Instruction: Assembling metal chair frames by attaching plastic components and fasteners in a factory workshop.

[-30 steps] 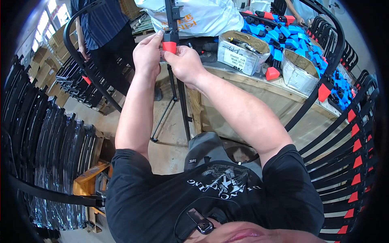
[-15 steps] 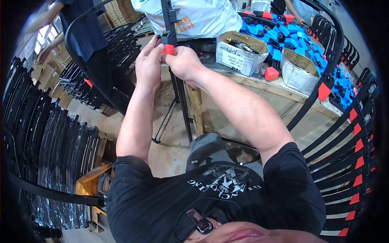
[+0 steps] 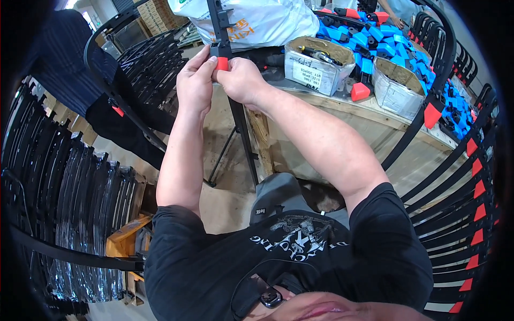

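Observation:
My left hand [image 3: 194,81] and my right hand [image 3: 241,79] meet high in the middle, both gripping a small red plastic cap [image 3: 222,63] on a black upright bar [image 3: 221,29]. The bar runs down past my right wrist as a thin black leg [image 3: 245,144] to the floor. My fingers hide most of the cap.
A wooden table [image 3: 375,125] on the right holds a cardboard box of parts [image 3: 317,65], a second box [image 3: 395,88], a loose red cap [image 3: 360,92] and a heap of blue pieces [image 3: 375,40]. Curved black strips with red ends [image 3: 471,176] stand at right; stacked black strips [image 3: 59,203] at left. A person in dark clothes [image 3: 64,59] stands upper left.
The person at upper left has shifted further left. My hands have stayed together on the red cap, moving only slightly.

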`<state>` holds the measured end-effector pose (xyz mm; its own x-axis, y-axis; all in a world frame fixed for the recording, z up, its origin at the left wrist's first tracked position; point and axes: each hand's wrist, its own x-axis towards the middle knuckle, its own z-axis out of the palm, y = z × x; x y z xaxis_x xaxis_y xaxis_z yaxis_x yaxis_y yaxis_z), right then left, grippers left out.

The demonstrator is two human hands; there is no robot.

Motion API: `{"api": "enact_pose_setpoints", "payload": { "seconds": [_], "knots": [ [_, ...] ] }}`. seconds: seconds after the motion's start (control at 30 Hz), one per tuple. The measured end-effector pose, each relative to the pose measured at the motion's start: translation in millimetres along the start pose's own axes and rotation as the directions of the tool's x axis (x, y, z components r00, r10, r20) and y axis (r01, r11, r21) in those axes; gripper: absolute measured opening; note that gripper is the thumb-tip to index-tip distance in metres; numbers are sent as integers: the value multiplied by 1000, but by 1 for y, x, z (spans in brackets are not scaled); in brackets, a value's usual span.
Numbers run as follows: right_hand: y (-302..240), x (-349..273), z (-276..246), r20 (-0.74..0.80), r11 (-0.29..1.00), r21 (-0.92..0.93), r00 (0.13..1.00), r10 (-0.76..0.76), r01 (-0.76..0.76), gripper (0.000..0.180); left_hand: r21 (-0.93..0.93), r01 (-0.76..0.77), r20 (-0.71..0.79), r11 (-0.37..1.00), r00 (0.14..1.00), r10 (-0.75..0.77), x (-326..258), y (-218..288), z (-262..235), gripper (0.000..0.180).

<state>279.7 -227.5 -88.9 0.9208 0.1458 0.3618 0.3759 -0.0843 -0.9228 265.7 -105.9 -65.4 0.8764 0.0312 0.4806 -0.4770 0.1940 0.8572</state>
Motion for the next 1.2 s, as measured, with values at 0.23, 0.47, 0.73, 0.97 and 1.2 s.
{"api": "enact_pose_setpoints", "payload": {
  "seconds": [0.23, 0.47, 0.73, 0.97, 1.2],
  "knots": [
    [8, -18, -4, 6, 992, 66, 994, -105, 105, 25, 87, -15, 21, 996, 1000, 13, -2, 4, -2, 52],
    [-4, -83, -51, 253, 439, 834, 939, 234, -334, 62, 589, -716, 454, 375, 677, 579, -75, -11, 16, 41],
    [-4, -105, -63, 187, 479, 846, 972, 144, -234, 63, 570, -741, 569, 355, 667, 480, -85, -21, 32, 26],
    [6, -118, -81, 86, 738, 660, 990, 112, -141, 28, 529, -736, 410, 423, 657, 632, -90, -20, 35, 26],
    [1, -115, -86, 358, 672, 680, 933, 45, -293, 23, 457, -731, 333, 507, 669, 665, -92, -22, 29, 27]
  ]
}}
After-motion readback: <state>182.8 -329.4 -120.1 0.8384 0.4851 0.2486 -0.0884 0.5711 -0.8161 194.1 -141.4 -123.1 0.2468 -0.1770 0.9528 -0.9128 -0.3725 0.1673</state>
